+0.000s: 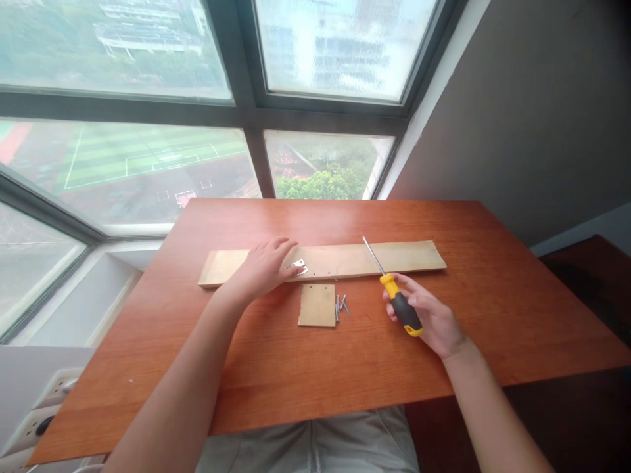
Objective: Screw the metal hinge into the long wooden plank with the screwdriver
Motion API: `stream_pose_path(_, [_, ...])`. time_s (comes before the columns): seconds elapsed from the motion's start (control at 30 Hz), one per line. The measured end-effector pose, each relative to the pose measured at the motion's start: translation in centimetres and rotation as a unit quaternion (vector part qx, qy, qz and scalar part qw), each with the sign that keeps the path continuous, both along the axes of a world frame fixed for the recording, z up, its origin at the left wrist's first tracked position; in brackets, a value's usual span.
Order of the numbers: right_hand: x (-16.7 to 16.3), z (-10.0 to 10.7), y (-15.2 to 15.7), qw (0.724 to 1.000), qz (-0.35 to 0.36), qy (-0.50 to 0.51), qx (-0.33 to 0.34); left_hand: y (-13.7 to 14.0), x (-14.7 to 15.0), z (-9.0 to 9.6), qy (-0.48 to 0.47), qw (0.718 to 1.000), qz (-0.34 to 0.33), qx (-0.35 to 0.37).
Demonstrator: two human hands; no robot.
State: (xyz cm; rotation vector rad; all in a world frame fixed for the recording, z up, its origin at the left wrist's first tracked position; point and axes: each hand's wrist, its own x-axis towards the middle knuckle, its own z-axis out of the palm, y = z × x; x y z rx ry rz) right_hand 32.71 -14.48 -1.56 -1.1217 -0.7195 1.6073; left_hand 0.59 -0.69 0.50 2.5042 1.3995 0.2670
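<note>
Reddish table (266, 374) beside bright windows (162, 157)

Pale daylight floods in on us here through milky, washed-out windows (162, 157), leaving a soft sheen on the far side of the tabletop (276, 223), while the right-hand wall (522, 118) sinks into grey shade and everything looks slightly hazy, stretched toward the edges.

On the table (266, 368), screws (342, 304) lie right of a panel (317, 307), both in front of a plank (345, 260)
</note>
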Motion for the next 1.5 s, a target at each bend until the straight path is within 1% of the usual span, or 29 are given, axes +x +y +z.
stream_pose_path(0.1, [-0.7,-0.2,0.1,0.999,-0.007,-0.035,0.005,-0.6,-0.7,-0.3,-0.008,0.999,0.012,0.042])
stream_pose_path(0.2, [-1.3,-0.5,0.4,0.997,-0.016,-0.073,0.008,-1.6,-1.0,-0.6,-0.034,0.996,0.002,0.086])
stream_pose_path(0.37, [-2.1,-0.8,0.6,0.991,-0.019,-0.13,0.007,-3.1,-0.7,-1.1,-0.023,0.993,-0.044,0.107])
stream_pose_path(0.57, [-3.1,-1.5,0.3,0.986,-0.022,-0.165,0.017,-3.9,-0.2,-1.8,0.007,0.986,-0.07,0.152])
stream_pose_path(0.7, [-3.6,-2.0,0.1,0.984,-0.029,-0.173,0.03,-4.3,-0.4,-2.1,-0.005,0.98,-0.082,0.181])
stream_pose_path(0.8, [-3.7,-2.2,0.1,0.983,-0.04,-0.177,0.038,-4.7,-0.2,-2.1,-0.026,0.977,-0.079,0.196])
stream_pose_path(0.87, [-3.8,-2.1,0.1,0.981,-0.045,-0.182,0.043,-5.0,0.4,-2.1,-0.032,0.976,-0.079,0.198])
stream_pose_path(0.93, [-3.9,-2.1,0.1,0.98,-0.047,-0.187,0.047,-5.5,1.2,-2.1,-0.025,0.976,-0.096,0.193])
stream_pose_path(1.03, [-3.9,-2.2,0.0,0.978,-0.046,-0.197,0.052,-6.4,2.6,-2.0,0.006,0.975,-0.153,0.164])
stream_pose_path(1.1, [-3.9,-2.3,-0.1,0.976,-0.041,-0.207,0.057,-7.1,3.1,-1.9,0.011,0.973,-0.176,0.149])
stream_pose_path(1.2, [-3.8,-2.4,-0.2,0.97,-0.034,-0.231,0.066,-8.0,3.5,-1.9,-0.007,0.972,-0.193,0.13])
stream_pose_path(1.3, [-3.7,-2.5,-0.3,0.958,-0.035,-0.274,0.074,-8.5,3.4,-1.8,-0.052,0.972,-0.209,0.099])
stream_pose_path(1.37, [-3.7,-2.5,-0.4,0.945,-0.041,-0.315,0.08,-8.4,3.1,-1.7,-0.071,0.972,-0.204,0.094])
stream_pose_path(1.4, [-3.6,-2.5,-0.5,0.936,-0.045,-0.339,0.083,-8.1,2.9,-1.7,-0.068,0.974,-0.19,0.1])
stream_pose_path(1.5, [-3.7,-2.5,-0.8,0.905,-0.059,-0.41,0.094,-6.9,2.1,-1.7,-0.023,0.986,-0.116,0.117])
